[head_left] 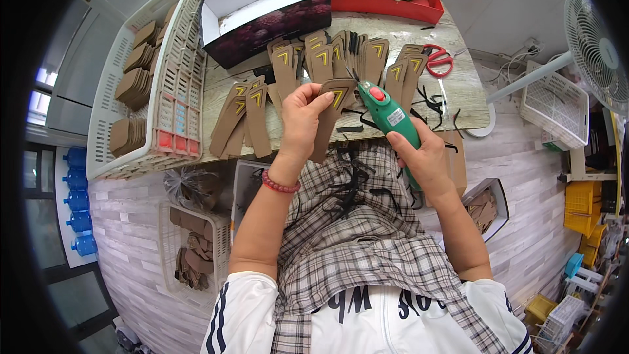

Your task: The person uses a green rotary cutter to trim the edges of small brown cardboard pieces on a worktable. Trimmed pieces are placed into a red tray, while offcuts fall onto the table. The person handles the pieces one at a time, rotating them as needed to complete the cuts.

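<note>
One brown piece pinched between left hand fingertips.

The left hand covers the middle of the brown piece it's pinching, and the right hand wraps the green tool, so its handle end is hidden. At 12 o'clock the red tray gets clipped by the frame edge. Scraps in the small box at 4 o'clock are too tiny to make out.
</note>
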{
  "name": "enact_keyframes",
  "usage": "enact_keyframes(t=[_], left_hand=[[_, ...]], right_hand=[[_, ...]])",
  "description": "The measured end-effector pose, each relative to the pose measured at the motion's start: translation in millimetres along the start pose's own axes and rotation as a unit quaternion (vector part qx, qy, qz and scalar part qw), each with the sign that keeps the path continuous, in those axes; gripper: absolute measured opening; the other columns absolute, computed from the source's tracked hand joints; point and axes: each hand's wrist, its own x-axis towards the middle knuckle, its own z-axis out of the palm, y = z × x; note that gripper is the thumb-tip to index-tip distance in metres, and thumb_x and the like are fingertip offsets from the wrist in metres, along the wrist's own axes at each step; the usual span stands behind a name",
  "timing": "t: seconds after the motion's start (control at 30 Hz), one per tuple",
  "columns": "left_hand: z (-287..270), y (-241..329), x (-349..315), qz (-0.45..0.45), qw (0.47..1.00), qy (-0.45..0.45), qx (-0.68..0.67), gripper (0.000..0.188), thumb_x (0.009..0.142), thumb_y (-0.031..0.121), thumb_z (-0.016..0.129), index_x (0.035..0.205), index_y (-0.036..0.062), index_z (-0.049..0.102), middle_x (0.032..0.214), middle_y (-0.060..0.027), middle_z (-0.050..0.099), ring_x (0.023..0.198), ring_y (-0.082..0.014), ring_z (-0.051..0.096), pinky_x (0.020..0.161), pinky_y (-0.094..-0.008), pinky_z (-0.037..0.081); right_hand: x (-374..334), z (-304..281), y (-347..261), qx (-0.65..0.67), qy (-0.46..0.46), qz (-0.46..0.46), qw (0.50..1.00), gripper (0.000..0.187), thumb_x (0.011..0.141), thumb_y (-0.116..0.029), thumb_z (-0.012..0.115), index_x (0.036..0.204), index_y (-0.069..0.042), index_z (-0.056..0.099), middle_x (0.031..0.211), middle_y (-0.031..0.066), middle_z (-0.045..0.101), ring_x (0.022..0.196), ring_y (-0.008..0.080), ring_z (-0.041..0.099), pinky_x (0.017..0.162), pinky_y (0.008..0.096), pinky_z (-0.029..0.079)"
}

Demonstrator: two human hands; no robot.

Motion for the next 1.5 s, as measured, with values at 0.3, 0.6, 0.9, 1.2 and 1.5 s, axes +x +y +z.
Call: enact_keyframes(t=[0.3, 0.6, 0.9, 1.2, 1.5], left_hand=[[-29, 26, 14, 0.030, 0.984, -0.070, 0.161, 0.010, 0.082, 0.007, 0.072, 0.087, -0.0018, 0.069, 0.078, 0.0007, 0.066, 0.069, -0.0020, 0.055, 0.061, -0.0174, 0.044], [-37, 31, 13, 0.002, 0.989, -0.107, 0.104, 0.010, 0.082, 0.005, 0.072, 0.088, -0.0019, 0.070, 0.080, 0.0011, 0.067, 0.070, -0.0025, 0.056, 0.063, -0.0167, 0.045], [-42, 27, 16, -0.003, 0.986, -0.124, 0.112, 0.008, 0.083, 0.006, 0.071, 0.088, 0.0002, 0.069, 0.080, 0.0006, 0.067, 0.069, -0.0030, 0.058, 0.064, -0.0178, 0.046], [-40, 31, 13, -0.050, 0.979, -0.143, 0.134, 0.010, 0.083, 0.009, 0.072, 0.086, -0.0002, 0.070, 0.076, 0.0032, 0.064, 0.066, -0.0014, 0.053, 0.059, -0.0166, 0.042], [-44, 23, 8, -0.064, 0.960, -0.197, 0.189, 0.007, 0.083, 0.007, 0.070, 0.084, 0.0000, 0.069, 0.078, 0.0025, 0.064, 0.071, -0.0036, 0.055, 0.064, -0.0191, 0.043]], right_hand=[[-4, -14, 0, -0.028, -0.084, 0.017, 0.996, 0.037, 0.083, -0.028, 0.075, 0.105, -0.001, 0.064, 0.066, 0.0014, 0.061, 0.053, 0.0067, 0.055, 0.049, 0.0236, 0.044], [-5, -16, 3, -0.094, -0.084, -0.010, 0.992, 0.040, 0.081, -0.031, 0.076, 0.104, -0.001, 0.064, 0.073, 0.0069, 0.064, 0.061, 0.0112, 0.060, 0.057, 0.0273, 0.048], [-5, -16, -4, -0.083, -0.110, -0.005, 0.990, 0.040, 0.082, -0.031, 0.075, 0.104, 0.000, 0.064, 0.073, 0.0071, 0.064, 0.061, 0.0114, 0.060, 0.058, 0.0276, 0.049], [-5, -14, -1, -0.066, -0.121, 0.006, 0.990, 0.039, 0.082, -0.031, 0.074, 0.105, 0.000, 0.064, 0.072, 0.0056, 0.063, 0.059, 0.0095, 0.058, 0.055, 0.0264, 0.047], [4, 3, -3, -0.027, -0.134, 0.026, 0.990, 0.039, 0.082, -0.031, 0.074, 0.106, -0.001, 0.064, 0.069, 0.0036, 0.062, 0.057, 0.0085, 0.056, 0.052, 0.0251, 0.045]])
